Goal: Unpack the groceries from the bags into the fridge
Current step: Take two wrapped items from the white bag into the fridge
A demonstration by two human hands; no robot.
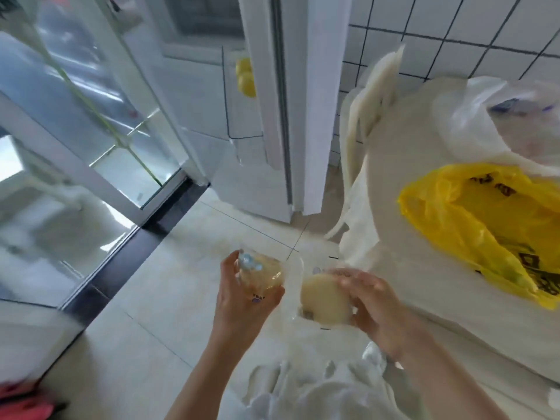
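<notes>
Nearest me, I have two pale, round buns, each in clear plastic wrap. My left hand (pixel 242 294) curls its fingers around the first wrapped bun (pixel 263 272), which has a small blue and white mark on its wrapper. My right hand (pixel 375 301) grips the second wrapped bun (pixel 325 301) from the side, fingers closed over its smooth cream surface. Both are blurred, so I cannot read any print. They hang over the pale tiled floor (pixel 157 283), just left of the round white table (pixel 403 183).

On that table I count two bags: a yellow plastic bag (pixel 478 219) with dark printing, lying open, and behind it a translucent white bag (pixel 491 122). A white chair back (pixel 372 95) leans at the table's far left edge.

Farther left of the table stands the open fridge door (pixel 272 95), with two yellow items (pixel 246 77) in its shelf.
</notes>
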